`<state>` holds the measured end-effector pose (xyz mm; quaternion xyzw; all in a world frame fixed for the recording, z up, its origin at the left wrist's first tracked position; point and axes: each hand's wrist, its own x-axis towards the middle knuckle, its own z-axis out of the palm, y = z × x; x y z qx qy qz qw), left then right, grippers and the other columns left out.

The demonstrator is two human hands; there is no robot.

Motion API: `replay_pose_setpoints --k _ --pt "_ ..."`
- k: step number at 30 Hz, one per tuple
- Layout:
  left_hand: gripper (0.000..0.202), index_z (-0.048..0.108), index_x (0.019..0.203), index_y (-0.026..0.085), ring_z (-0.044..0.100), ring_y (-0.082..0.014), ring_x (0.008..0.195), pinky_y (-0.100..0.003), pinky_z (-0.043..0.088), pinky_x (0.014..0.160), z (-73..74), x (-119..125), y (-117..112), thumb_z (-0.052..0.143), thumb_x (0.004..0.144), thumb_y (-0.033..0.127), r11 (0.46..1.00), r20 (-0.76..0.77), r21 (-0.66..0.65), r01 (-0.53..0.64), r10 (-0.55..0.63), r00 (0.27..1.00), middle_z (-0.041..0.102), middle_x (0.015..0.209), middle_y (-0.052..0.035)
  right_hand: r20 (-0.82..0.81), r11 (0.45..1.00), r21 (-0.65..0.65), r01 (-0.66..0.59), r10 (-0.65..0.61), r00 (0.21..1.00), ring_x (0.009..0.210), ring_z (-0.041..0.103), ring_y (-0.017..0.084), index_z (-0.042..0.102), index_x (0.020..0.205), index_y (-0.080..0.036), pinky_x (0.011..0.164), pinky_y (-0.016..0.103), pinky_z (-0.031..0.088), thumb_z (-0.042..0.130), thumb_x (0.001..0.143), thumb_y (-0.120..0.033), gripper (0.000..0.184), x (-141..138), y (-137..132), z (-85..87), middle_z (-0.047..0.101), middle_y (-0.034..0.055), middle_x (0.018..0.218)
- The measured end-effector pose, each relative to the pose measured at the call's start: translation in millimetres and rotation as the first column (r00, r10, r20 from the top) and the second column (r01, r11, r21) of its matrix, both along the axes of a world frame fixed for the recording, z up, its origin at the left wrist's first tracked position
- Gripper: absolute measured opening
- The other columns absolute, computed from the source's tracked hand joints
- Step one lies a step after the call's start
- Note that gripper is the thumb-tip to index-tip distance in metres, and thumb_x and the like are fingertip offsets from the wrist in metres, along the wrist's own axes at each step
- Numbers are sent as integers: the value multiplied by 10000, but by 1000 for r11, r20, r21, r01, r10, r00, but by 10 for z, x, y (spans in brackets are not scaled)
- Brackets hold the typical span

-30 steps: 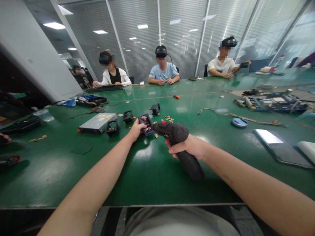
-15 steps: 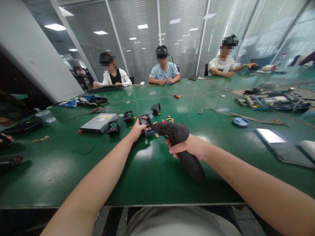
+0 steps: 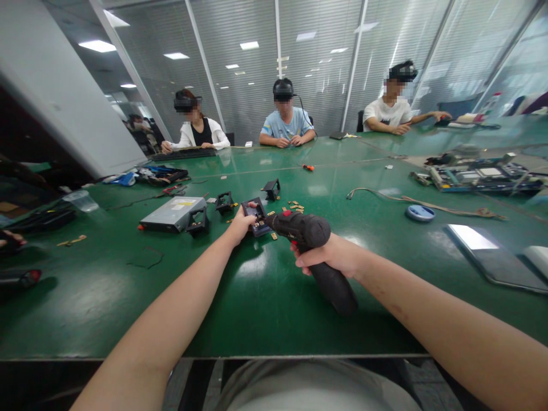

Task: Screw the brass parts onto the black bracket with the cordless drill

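Note:
My right hand (image 3: 319, 255) is wrapped round the handle of a black cordless drill (image 3: 303, 229) with red details. Its front end points left at a small black plastic housing (image 3: 259, 227); whether the bit touches it I cannot tell. My left hand (image 3: 240, 226) grips that housing by its left side, with the thumb on top and a fingertip inside the frame. Small gold-coloured metal pieces (image 3: 296, 205) lie scattered just beyond. Similar black housings stand near my left hand: one farther back (image 3: 271, 189), one to its left (image 3: 224, 202), and one beside the drive (image 3: 197, 222).
A silver disc drive (image 3: 173, 214) lies at the left. On the right are a blue round lid (image 3: 420, 213), a cable (image 3: 411, 200), a phone-like slab (image 3: 492, 257) and a circuit board (image 3: 483, 174). An orange-black tool (image 3: 308, 168) lies farther back. Three people sit across the green table (image 3: 240, 319).
Both hands keep their hold on the drill and the black housing, almost unmoved. The whole view has shifted very slightly.

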<state>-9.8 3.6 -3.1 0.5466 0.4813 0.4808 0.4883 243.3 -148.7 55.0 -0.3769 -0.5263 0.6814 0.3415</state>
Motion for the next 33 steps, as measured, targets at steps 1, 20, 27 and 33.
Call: replay_pose_setpoints --k 1,20,27,33 --pt "638 510 1109 236 655 -247 836 -342 532 639 -3 -1 4 558 477 162 1000 -2 0 0 0 1000 658 1000 -44 2 1000 -3 0 0 1000 505 579 129 579 789 -174 512 282 490 770 570 -126 295 1 1 -2 604 -27 652" --pt "620 524 1110 240 638 -238 849 -322 518 635 -18 -8 8 555 496 161 1000 -20 17 -11 11 1000 654 989 -37 12 1000 -3 -15 15 1000 530 585 126 587 785 -174 503 265 470 781 565 -122 298 7 -11 40 595 -27 685" --pt "611 528 1099 240 639 -232 830 -322 517 637 -29 -10 13 559 494 162 1000 -9 23 -4 4 1000 655 996 -39 17 1000 -8 -9 9 1000 532 589 125 590 779 -170 502 259 469 775 569 -125 283 -1 -12 47 601 -25 679" --pt "614 518 1102 238 637 -243 863 -333 522 661 -23 -1 8 554 494 165 1000 -2 20 -2 2 1000 649 994 -38 15 1000 -20 -5 5 1000 524 591 121 591 782 -169 496 255 476 784 563 -119 295 3 -26 72 608 -26 690"
